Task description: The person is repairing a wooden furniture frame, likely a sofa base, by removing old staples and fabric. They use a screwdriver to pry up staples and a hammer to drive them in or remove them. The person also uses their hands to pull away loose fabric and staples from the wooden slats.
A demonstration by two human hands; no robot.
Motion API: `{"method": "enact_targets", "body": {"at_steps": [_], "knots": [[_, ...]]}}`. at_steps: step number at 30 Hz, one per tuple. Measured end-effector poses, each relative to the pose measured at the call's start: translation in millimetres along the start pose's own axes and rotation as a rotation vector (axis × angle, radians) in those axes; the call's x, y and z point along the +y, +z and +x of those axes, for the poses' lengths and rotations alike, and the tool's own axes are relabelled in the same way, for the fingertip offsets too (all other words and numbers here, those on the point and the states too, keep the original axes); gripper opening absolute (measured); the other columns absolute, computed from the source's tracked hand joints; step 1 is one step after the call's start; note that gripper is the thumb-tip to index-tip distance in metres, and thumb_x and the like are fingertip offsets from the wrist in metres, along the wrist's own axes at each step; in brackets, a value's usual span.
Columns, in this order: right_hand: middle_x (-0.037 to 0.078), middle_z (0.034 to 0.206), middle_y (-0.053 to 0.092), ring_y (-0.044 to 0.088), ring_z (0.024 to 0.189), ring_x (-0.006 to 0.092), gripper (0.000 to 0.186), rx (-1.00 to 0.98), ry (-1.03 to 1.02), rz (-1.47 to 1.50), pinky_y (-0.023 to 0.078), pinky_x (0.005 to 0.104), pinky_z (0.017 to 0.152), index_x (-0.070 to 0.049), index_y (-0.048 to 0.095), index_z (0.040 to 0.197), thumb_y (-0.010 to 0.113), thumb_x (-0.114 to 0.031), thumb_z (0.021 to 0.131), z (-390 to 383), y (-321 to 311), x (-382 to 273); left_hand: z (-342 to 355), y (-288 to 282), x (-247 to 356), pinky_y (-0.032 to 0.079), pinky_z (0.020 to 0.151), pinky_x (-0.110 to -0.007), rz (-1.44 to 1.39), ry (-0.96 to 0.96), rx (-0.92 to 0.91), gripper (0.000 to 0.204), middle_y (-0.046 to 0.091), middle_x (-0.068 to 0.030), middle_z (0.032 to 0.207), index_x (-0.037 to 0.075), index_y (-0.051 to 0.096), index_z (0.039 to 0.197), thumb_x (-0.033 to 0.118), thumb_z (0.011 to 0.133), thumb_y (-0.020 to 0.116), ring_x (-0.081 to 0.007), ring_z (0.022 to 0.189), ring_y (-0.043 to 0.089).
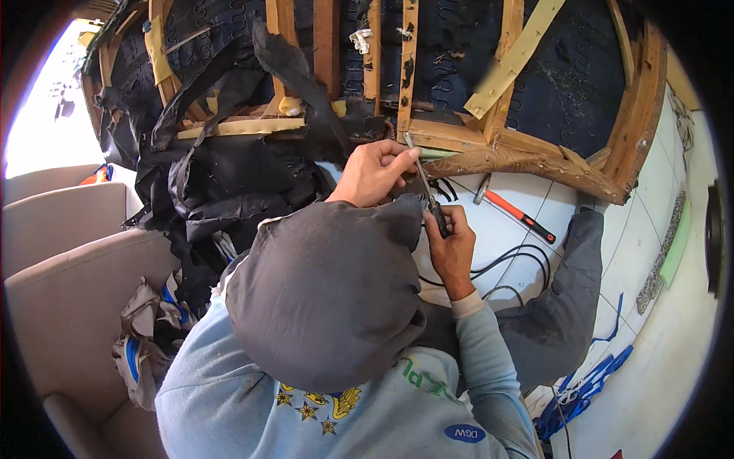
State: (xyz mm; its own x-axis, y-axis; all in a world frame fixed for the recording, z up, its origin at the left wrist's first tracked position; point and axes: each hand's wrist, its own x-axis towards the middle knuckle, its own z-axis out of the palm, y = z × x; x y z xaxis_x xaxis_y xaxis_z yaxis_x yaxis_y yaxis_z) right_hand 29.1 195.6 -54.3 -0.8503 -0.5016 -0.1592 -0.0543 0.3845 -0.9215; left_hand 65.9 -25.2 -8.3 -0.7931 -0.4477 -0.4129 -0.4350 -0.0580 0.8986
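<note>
A wooden sofa frame lies with its bare rails and springs showing. My right hand is closed around the black handle of a screwdriver. Its metal shaft slants up to the lower rail, beside my left thumb. My left hand is closed at that rail, thumb against fingers; whether it grips the shaft, cloth or wood is hidden. Just right of the thumb, a green strip sticks out. Brown patterned cloth covers the rail farther right.
A hammer with an orange and black handle lies on the white tiles, near a black cable. Torn black cloth hangs at the left. Beige upholstered seats stand lower left, blue straps lower right. My bent grey-clad leg is beside my right arm.
</note>
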Motion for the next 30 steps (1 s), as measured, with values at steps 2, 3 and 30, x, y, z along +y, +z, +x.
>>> {"method": "enact_targets", "body": {"at_steps": [2,3,30], "knots": [[0.012,0.081,0.074,0.066,0.067,0.0155,0.022,0.024,-0.005,0.029,0.052,0.0315,0.064,-0.001,0.068,0.104,0.083,-0.016,0.097,-3,1,5,3,3,-3,0.054,0.065,-0.025,0.027,0.017,0.088,0.039,0.08,-0.0057,0.089,-0.003,0.076,0.115,0.034,0.106,0.075,-0.0062,0.075,0.068],[0.012,0.083,0.075,0.068,0.068,0.0166,0.022,0.036,-0.008,0.045,0.053,0.0317,0.065,-0.001,0.068,0.104,0.083,-0.016,0.097,-4,1,7,4,4,-3,0.054,0.065,-0.025,0.041,0.026,0.132,0.038,0.08,-0.0054,0.088,-0.003,0.077,0.114,0.035,0.106,0.075,-0.0061,0.075,0.068],[0.01,0.072,0.068,0.066,0.063,0.0218,0.023,-0.086,-0.228,-0.159,0.05,0.0359,0.06,-0.004,0.072,0.098,0.081,-0.026,0.098,64,-46,-11,5,1,-3,0.052,0.063,-0.025,0.305,0.182,0.337,0.031,0.077,-0.0039,0.078,-0.001,0.075,0.097,0.029,0.103,0.079,-0.0051,0.069,0.065]]}}
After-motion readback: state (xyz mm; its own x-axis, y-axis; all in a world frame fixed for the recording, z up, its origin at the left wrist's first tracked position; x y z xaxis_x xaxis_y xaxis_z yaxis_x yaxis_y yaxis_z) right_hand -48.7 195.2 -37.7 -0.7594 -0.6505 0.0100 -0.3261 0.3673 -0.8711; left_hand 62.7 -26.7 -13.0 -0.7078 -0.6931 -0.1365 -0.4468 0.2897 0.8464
